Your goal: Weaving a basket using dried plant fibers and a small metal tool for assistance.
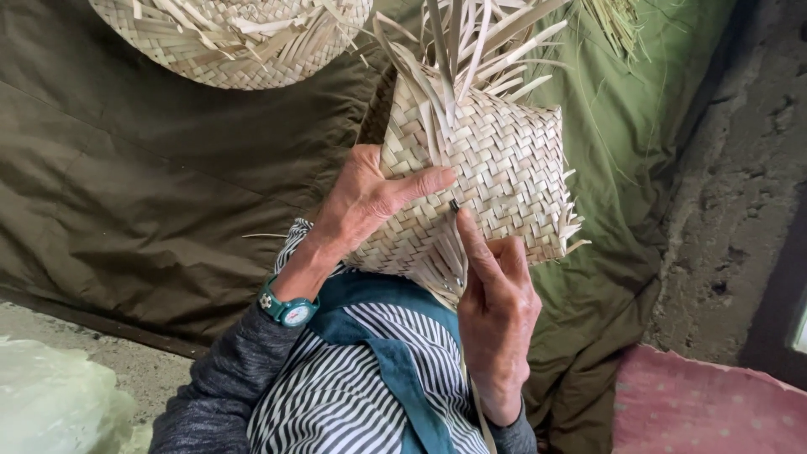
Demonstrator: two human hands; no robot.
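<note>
The basket [496,168] I am weaving sits at the upper middle of the frame, a pale, boxy piece of plaited palm strips in a tight checker pattern. Loose strip ends stick up from its top and fray out along its right edge and lower left corner. It hangs above my lap, held between both hands.

My left hand [370,202] comes in from the lower left and lies on the basket's left face, thumb stretched flat across the weave, the other fingers hidden behind it, so it is clamped on the basket. My right hand [496,311] rises from below, just under the basket; its fingers [472,244] are together, the forefinger tip pressed to the weave at a small dark spot, beside the loose strands at the bottom.

A watch [288,309] is on my left wrist. A second woven piece [227,42] lies at the upper left on a green cloth [126,185]. A pink mat [706,412] is at the lower right.
</note>
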